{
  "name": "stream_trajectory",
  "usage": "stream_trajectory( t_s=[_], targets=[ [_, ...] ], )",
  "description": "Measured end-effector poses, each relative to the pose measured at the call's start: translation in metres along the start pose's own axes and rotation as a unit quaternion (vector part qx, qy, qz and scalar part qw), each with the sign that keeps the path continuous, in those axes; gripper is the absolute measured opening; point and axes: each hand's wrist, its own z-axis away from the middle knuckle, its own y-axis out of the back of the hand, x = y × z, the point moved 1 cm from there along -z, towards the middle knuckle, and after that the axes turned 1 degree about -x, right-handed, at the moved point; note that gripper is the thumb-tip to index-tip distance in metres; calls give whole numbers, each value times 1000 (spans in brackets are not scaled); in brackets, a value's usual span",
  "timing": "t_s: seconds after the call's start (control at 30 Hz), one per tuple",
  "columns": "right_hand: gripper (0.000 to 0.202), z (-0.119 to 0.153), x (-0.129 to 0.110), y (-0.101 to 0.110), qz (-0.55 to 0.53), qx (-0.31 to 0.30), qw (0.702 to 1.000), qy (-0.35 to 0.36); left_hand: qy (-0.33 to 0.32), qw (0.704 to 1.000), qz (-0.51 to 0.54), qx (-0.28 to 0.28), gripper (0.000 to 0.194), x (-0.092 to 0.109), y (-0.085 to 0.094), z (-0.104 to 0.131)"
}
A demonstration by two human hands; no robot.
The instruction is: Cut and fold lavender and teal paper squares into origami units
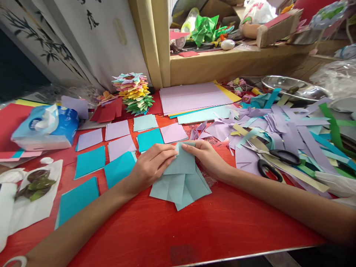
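The red bench (155, 237) is carrying everything, with a heap of cut paper strips (292, 129) sprawling across its right side. Creased pale-blue sheets (193, 191) are lying fanned before me. My left hand (151, 163) and right hand (208, 155) are pinching, in a narrow grip, the far edge of a pale-blue paper square (182, 163) that is overlapping those sheets.

On the table (144, 233), paper stacks (90, 162) lie left of the sheets (191, 191), scissors (272, 152) right.
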Motion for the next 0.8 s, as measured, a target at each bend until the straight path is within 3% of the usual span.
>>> stream_trajectory(
  t_s=[0.37,0.8],
  targets=[
    [23,0,-2,1,-26,-13,1000,-1,-27,1000,6,-13,31,1,-1,-1],
    [18,-1,-3,-1,-21,-22,1000,1,-11,999,25,-26,30,2,-1,-2]
  ],
)
